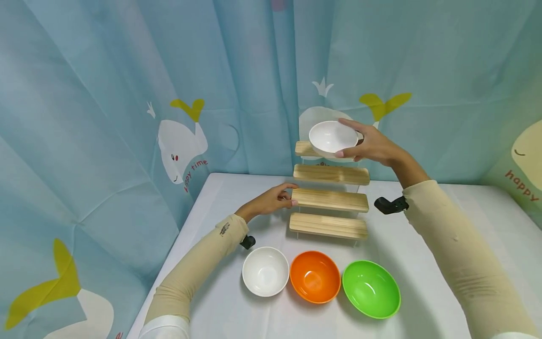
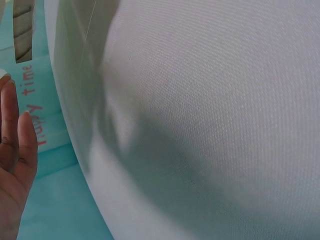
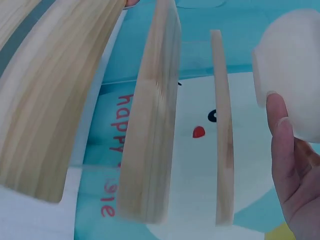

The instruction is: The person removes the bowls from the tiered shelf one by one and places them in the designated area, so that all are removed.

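Above the top board of a wooden tiered rack (image 1: 330, 199), my right hand (image 1: 374, 143) holds a white bowl (image 1: 332, 136) by its right side, thumb low at the front and fingers at the rim. The right wrist view shows the bowl's underside (image 3: 295, 75) apart from the top board (image 3: 223, 130). My left hand (image 1: 271, 200) grips the left end of the rack's second board from the bottom, finger above and thumb in front. In the left wrist view only part of the left hand (image 2: 15, 155) appears, at the left edge.
In front of the rack stand a white bowl (image 1: 266, 271), an orange bowl (image 1: 315, 277) and a green bowl (image 1: 371, 289) in a row on the white tablecloth (image 1: 237, 320). A blue curtain (image 1: 262, 70) with whale prints hangs close behind the rack and along the left.
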`<act>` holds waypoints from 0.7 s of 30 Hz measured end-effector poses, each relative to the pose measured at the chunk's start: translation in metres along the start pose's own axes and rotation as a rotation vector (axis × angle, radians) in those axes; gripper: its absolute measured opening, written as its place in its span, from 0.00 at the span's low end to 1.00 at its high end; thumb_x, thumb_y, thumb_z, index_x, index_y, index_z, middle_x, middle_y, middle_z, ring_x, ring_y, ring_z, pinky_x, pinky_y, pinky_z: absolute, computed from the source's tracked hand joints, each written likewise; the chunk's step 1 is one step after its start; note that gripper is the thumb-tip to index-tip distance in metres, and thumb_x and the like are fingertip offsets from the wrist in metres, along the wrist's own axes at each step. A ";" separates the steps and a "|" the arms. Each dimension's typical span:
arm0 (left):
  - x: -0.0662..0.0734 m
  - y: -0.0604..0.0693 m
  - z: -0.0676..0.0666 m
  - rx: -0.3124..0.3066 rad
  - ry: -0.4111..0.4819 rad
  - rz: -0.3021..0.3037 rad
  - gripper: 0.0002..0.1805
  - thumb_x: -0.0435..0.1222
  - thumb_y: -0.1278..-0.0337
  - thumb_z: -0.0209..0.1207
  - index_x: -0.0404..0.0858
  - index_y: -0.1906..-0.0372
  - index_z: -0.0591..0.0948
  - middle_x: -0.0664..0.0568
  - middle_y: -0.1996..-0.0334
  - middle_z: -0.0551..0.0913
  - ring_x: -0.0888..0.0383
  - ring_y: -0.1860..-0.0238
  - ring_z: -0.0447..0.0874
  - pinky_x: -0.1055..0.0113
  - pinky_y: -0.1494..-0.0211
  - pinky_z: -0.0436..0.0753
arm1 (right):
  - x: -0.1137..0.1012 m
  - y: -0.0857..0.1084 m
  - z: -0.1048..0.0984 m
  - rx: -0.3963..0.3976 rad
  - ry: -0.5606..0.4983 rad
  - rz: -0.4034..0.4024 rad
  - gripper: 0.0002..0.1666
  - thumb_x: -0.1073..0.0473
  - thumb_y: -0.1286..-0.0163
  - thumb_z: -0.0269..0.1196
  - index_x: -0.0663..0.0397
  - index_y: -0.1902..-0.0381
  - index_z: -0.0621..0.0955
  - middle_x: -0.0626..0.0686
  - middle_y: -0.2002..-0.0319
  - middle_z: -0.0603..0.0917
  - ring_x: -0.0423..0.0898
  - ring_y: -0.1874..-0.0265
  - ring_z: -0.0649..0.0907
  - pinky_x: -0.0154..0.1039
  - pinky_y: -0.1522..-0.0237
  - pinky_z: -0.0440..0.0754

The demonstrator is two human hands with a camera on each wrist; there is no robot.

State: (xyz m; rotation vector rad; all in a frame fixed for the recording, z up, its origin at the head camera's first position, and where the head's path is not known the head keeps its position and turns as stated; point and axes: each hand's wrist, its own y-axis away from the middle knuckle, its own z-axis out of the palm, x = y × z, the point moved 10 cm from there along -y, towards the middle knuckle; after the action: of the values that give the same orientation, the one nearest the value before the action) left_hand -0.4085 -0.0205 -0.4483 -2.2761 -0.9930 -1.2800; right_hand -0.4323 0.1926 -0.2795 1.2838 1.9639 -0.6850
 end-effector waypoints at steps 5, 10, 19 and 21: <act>-0.001 -0.001 0.001 0.000 0.025 -0.005 0.34 0.44 0.28 0.58 0.42 0.23 0.61 0.37 0.53 0.84 0.44 0.49 0.83 0.57 0.40 0.78 | 0.005 0.015 -0.004 -0.003 0.014 -0.008 0.59 0.58 0.40 0.73 0.36 0.19 0.52 0.67 0.31 0.66 0.44 0.66 0.84 0.39 0.68 0.85; -0.002 -0.002 0.002 0.001 0.039 -0.010 0.33 0.43 0.28 0.59 0.45 0.24 0.63 0.37 0.54 0.84 0.42 0.48 0.83 0.58 0.41 0.78 | 0.009 0.031 -0.005 0.016 0.030 -0.033 0.60 0.60 0.42 0.74 0.38 0.19 0.54 0.64 0.33 0.67 0.50 0.64 0.83 0.39 0.68 0.84; 0.002 0.000 -0.002 0.016 0.042 0.017 0.34 0.42 0.29 0.60 0.39 0.24 0.63 0.43 0.57 0.84 0.41 0.51 0.82 0.63 0.47 0.79 | 0.023 0.065 -0.007 0.045 0.072 -0.039 0.61 0.62 0.44 0.76 0.41 0.19 0.55 0.62 0.27 0.61 0.63 0.51 0.78 0.37 0.65 0.82; 0.002 0.001 -0.002 0.021 0.043 0.017 0.34 0.42 0.30 0.61 0.38 0.24 0.63 0.44 0.58 0.84 0.41 0.53 0.82 0.65 0.50 0.78 | 0.029 0.073 -0.008 0.052 0.075 -0.029 0.62 0.62 0.45 0.76 0.41 0.19 0.55 0.61 0.26 0.60 0.63 0.50 0.78 0.37 0.66 0.81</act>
State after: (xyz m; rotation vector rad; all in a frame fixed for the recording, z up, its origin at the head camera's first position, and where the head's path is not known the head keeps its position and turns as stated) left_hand -0.4089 -0.0216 -0.4456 -2.2271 -0.9655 -1.3004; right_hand -0.3749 0.2424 -0.3011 1.3323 2.0409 -0.7161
